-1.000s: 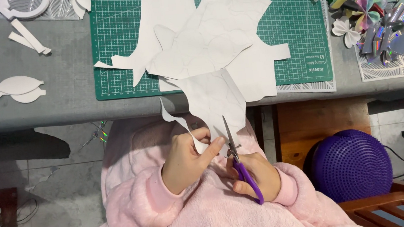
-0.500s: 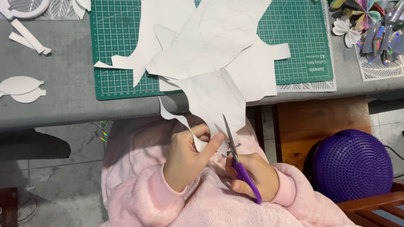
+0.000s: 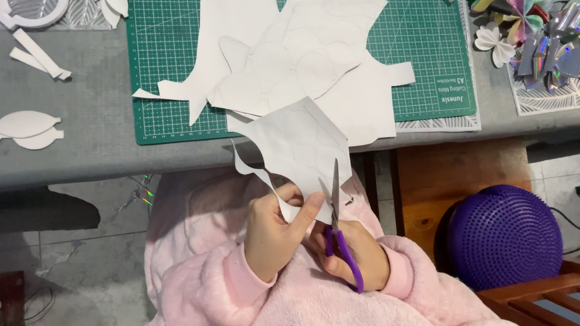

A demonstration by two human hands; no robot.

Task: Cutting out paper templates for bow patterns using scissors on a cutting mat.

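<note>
White paper (image 3: 299, 148), a sheet with curved outlines drawn on it, is held up in front of the person's chest, just below the edge of the grey table (image 3: 88, 133). Their left hand (image 3: 279, 231) pinches its lower edge, thumb on the near side and forefinger stretched up along the sheet. Their right hand (image 3: 355, 252) is closed through the purple handles of the scissors (image 3: 339, 233), whose blades point upward and sit partly open against the paper's lower right edge. A thin curl of cut paper hangs off the sheet's left side. Both arms are in fluffy pink sleeves. On the table lies a green cutting mat (image 3: 173, 54) under a heap of white offcuts (image 3: 294, 56), and shiny bows (image 3: 546, 25) are piled to the right.
</note>
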